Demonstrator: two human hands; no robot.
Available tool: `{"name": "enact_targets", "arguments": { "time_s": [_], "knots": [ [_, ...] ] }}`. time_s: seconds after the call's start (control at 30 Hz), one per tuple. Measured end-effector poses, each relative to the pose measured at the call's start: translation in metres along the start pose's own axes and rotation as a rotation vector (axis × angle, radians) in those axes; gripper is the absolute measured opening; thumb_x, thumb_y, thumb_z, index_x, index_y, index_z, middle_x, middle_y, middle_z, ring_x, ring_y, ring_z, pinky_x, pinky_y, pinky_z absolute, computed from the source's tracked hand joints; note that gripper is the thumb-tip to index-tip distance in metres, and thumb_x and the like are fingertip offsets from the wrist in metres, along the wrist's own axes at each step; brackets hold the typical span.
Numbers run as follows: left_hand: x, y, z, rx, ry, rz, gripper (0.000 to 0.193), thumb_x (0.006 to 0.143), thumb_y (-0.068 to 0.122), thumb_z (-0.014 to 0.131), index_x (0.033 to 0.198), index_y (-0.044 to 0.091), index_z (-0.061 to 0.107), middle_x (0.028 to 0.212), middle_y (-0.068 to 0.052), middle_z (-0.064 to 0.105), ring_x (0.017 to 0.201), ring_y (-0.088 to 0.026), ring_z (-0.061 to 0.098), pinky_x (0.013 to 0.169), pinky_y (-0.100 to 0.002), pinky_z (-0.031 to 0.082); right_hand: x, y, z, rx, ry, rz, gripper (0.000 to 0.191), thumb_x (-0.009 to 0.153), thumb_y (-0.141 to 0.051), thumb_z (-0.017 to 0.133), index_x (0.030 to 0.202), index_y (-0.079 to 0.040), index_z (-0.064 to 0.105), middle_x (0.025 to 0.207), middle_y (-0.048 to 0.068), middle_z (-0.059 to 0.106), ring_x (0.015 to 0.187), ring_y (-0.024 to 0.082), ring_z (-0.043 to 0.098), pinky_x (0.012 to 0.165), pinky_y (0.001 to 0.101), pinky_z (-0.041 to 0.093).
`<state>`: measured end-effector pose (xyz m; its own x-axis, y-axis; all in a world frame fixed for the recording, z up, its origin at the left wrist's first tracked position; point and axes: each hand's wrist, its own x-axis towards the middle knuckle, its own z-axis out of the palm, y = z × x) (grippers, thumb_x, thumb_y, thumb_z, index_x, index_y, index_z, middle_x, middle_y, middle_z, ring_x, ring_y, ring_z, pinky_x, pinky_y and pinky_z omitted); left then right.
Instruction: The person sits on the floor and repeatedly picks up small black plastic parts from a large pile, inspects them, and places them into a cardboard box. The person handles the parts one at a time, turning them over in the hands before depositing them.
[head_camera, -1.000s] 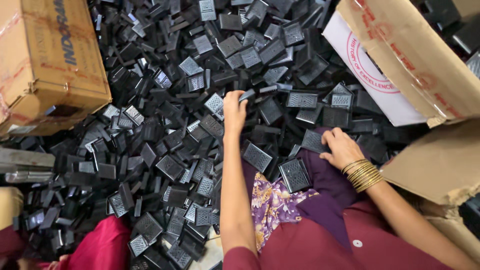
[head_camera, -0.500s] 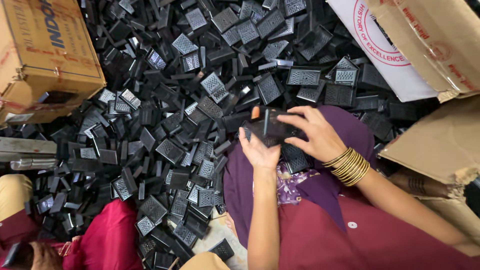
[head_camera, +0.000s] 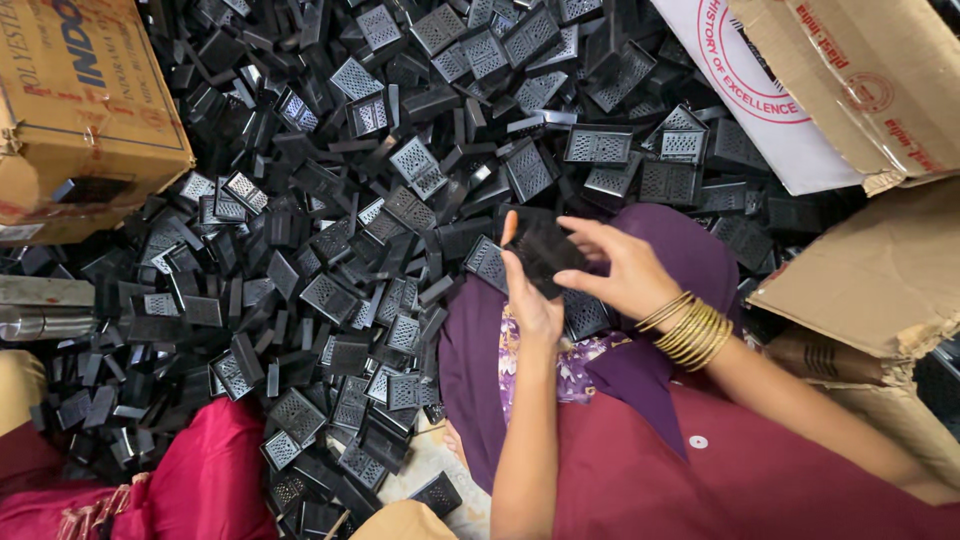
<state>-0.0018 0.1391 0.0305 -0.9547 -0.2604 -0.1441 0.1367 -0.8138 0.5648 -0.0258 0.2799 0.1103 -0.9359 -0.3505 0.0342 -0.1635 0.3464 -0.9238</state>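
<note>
Both hands meet over the person's lap, holding one black plastic part (head_camera: 545, 255) between them. The left hand (head_camera: 530, 300) is upright and closed on the part's near lower edge, thumb and fingers pinching it from below; the right hand (head_camera: 622, 268) comes in from the far side, its fingers (head_camera: 590, 232) curled over the top and its thumb under the right edge — a two-handed grip with the part lifted clear of the heap.

To do this step well, the left hand should probably stay the steady one, bearing the part from below, while the right turns or presses it. A light pinch on the edges seems wiser than pressure on the face, which looks thin and perforated.

The part appears as a small, flat, dark rectangular piece; motion blur hides its face, so whether the grille side is turned toward the camera cannot be told. Its neighbours in the pile of black parts (head_camera: 400, 200) — spread ahead of and to the left of both hands — show a rectangular frame with a lattice of small holes on one side.

Gold bangles (head_camera: 690, 330) ring the right wrist. A cardboard box (head_camera: 880, 270) lies just right of the right hand, another carton (head_camera: 80, 110) well off to the left of the left hand.
</note>
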Motion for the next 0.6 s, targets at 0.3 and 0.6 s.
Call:
{"name": "enact_targets", "arguments": {
  "time_s": [0.3,0.6],
  "knots": [
    [-0.003,-0.004,0.001,0.134,-0.045,0.086,0.066,0.109,0.050,0.044,0.161,0.012,0.033,0.142,-0.012,0.055,0.124,-0.022,0.059,0.105,-0.036,0.051,-0.002,0.001,0.014,-0.049,-0.076,0.005,0.072,0.080,-0.025,0.083,0.146,-0.014,0.056,0.118,0.014,0.067,0.106,0.026,0.072,0.093,0.0363,0.058],
    [-0.004,-0.003,-0.005,0.127,-0.080,0.072,0.065,0.109,0.050,0.044,0.161,0.012,0.033,0.137,-0.011,0.056,0.118,-0.022,0.061,0.101,-0.036,0.053,-0.001,0.002,0.022,-0.040,-0.059,0.012,0.070,0.083,-0.027,0.081,0.147,-0.015,0.055,0.120,0.014,0.067,0.106,0.027,0.073,0.094,0.0366,0.058]
  ]
}}
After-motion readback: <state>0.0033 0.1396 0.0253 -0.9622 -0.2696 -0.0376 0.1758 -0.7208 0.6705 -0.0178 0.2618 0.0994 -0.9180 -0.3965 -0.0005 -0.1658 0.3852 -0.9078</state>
